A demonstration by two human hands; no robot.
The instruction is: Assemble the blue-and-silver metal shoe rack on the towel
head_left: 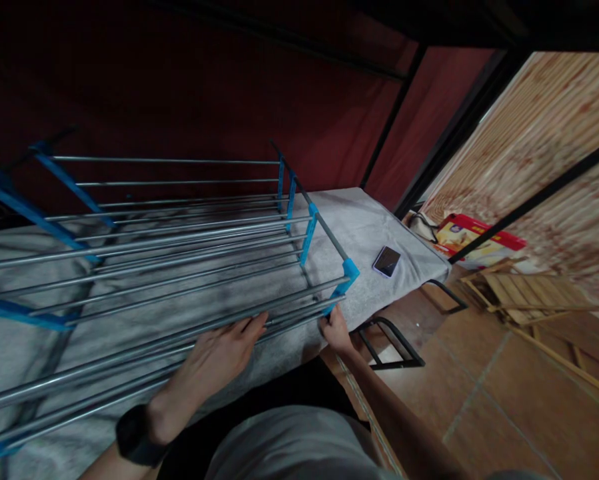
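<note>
left hand (pixel 214 363): fingers flat on near rods of rack (pixel 179 267), gripping nothing. right hand (pixel 335 331): closed on the rack's end rod by blue connector (pixel 348 275). rack lies on grey bedsheet (pixel 374 227); phone (pixel 386 261) beyond; wooden slats (pixel 524 293), tiled floor (pixel 479 400), red wall (pixel 229 100).

The rack (pixel 169 253) lies on the bed (pixel 369 227). Right of the rack, a phone (pixel 386 261) lies on the bed. Beyond the bed's right end, a box (pixel 472 240) and wooden slats (pixel 524 290) sit on the floor (pixel 479 400).
</note>
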